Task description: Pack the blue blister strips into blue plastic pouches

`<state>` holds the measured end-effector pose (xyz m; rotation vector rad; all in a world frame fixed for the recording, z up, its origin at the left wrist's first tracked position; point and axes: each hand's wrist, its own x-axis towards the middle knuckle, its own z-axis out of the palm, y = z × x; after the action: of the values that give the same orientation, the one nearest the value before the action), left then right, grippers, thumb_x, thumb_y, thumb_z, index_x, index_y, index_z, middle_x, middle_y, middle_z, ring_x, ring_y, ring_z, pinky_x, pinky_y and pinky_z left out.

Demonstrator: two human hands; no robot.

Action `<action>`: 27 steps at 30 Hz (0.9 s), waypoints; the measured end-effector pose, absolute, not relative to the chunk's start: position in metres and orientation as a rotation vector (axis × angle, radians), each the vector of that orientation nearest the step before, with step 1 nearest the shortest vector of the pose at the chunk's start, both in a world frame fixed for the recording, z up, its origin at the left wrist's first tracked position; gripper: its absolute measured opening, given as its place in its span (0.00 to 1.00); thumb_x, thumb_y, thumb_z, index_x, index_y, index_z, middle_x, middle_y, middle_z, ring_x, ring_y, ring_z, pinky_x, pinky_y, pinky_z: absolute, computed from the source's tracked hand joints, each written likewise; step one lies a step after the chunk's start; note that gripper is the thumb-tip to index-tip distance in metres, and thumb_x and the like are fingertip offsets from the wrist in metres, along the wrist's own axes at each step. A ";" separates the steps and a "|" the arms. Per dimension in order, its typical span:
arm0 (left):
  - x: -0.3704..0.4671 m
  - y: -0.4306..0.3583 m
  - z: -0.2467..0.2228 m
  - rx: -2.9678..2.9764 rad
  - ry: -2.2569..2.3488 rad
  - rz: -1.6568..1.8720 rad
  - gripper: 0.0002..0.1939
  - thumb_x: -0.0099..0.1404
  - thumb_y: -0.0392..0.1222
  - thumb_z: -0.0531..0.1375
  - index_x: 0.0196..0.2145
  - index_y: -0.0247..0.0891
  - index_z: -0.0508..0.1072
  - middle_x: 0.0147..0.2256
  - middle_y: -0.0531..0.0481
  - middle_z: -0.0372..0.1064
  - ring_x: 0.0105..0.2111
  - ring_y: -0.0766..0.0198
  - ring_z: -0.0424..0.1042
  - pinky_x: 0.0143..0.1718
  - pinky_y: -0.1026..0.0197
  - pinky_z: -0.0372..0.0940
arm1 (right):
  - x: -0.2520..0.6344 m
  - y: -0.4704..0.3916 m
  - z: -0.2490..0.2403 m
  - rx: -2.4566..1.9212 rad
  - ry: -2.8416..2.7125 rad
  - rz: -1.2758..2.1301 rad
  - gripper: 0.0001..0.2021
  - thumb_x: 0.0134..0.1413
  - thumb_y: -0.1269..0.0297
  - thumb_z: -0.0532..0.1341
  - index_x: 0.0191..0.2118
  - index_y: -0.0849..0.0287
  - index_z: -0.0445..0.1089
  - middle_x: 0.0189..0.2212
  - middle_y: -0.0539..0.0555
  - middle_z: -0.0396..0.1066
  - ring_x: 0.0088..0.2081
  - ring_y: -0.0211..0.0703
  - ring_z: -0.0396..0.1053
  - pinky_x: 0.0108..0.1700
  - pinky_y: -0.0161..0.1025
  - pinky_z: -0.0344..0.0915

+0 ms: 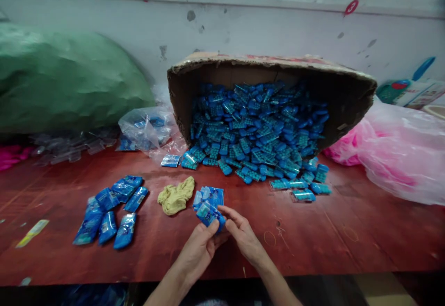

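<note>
Near the table's front edge, my left hand (200, 246) grips a small blue packet (207, 214), its thumb lying across the front. The fingers of my right hand (243, 235) are closed at the packet's right edge. Just beyond it lie flat blue printed cards or sleeves (216, 195); the held packet hides part of them. A crumpled yellow-green cloth (176, 195) rests left of these. Further left is a loose group of similar blue packets (125, 230). Blue-capped clear packs with teal contents (250, 130) spill from a cardboard box (271, 62) lying on its side.
A big green sack (69, 83) stands at the back left, beside a clear plastic bag (149, 127) with blue pieces. Pink and white plastic bags (399, 153) lie at the right. A yellow-and-white strip (32, 233) is on the red table (313, 236) at left.
</note>
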<state>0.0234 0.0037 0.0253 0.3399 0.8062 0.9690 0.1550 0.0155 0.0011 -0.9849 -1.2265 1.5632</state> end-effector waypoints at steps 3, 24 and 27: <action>-0.008 0.014 0.036 0.583 1.124 1.047 0.16 0.49 0.48 0.63 0.31 0.31 0.73 0.30 0.44 0.75 0.36 0.56 0.72 0.46 0.53 0.60 | 0.163 0.025 0.006 -1.099 -1.405 1.426 0.15 0.54 0.61 0.55 0.47 0.55 0.65 0.40 0.52 0.70 0.43 0.42 0.66 0.46 0.38 0.61; -0.142 0.037 0.013 1.991 2.888 0.434 0.23 0.61 0.48 0.47 0.46 0.30 0.66 0.43 0.34 0.66 0.46 0.45 0.62 0.41 0.48 0.58 | 0.045 0.212 0.000 -1.040 -2.759 0.184 0.13 0.57 0.69 0.51 0.47 0.56 0.63 0.55 0.57 0.55 0.57 0.52 0.45 0.53 0.53 0.48; -0.118 0.040 0.008 2.270 2.596 0.645 0.18 0.60 0.45 0.50 0.43 0.32 0.69 0.45 0.36 0.66 0.50 0.47 0.59 0.46 0.49 0.56 | 0.073 0.202 -0.007 -1.077 -2.788 0.175 0.15 0.57 0.73 0.48 0.49 0.55 0.62 0.58 0.56 0.51 0.58 0.51 0.43 0.53 0.54 0.49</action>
<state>-0.1180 0.0404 0.0076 2.2702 2.5959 0.6454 0.0735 0.2021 -0.0066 -1.0770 -2.7879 0.1750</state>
